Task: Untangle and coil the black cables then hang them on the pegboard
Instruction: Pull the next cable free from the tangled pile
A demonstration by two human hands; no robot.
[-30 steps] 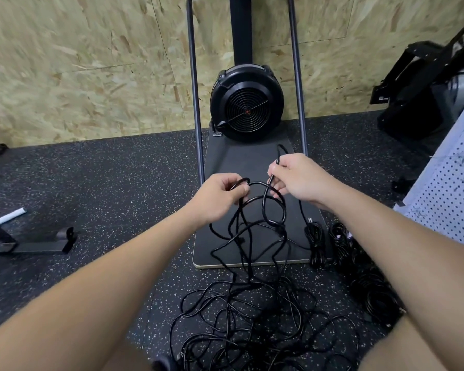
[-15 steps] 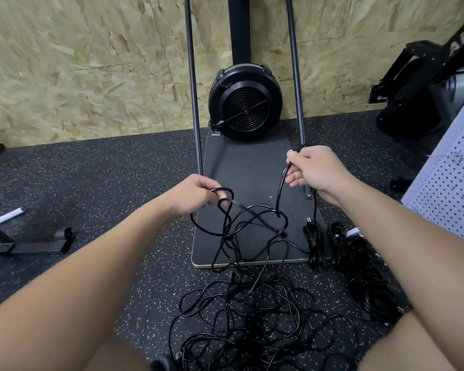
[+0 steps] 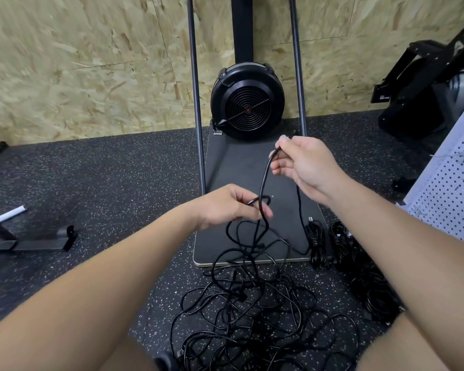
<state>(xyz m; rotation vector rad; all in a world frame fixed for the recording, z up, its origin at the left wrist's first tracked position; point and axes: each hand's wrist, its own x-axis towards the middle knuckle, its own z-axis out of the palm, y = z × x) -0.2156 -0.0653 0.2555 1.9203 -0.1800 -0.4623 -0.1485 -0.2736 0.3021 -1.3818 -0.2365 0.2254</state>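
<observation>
Even, fairly bright indoor light falls from above, with only soft, faint shadows on the speckled floor (image 3: 97,183). The wide-angle lens bows straight lines near the frame edges. The chipboard wall (image 3: 78,62) smears with motion blur at upper left; the centre stays reasonably sharp, without glare.

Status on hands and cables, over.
Left hand and right hand both pinch one thin black cable. Tangled cable pile on floor. Nothing hung.
</observation>
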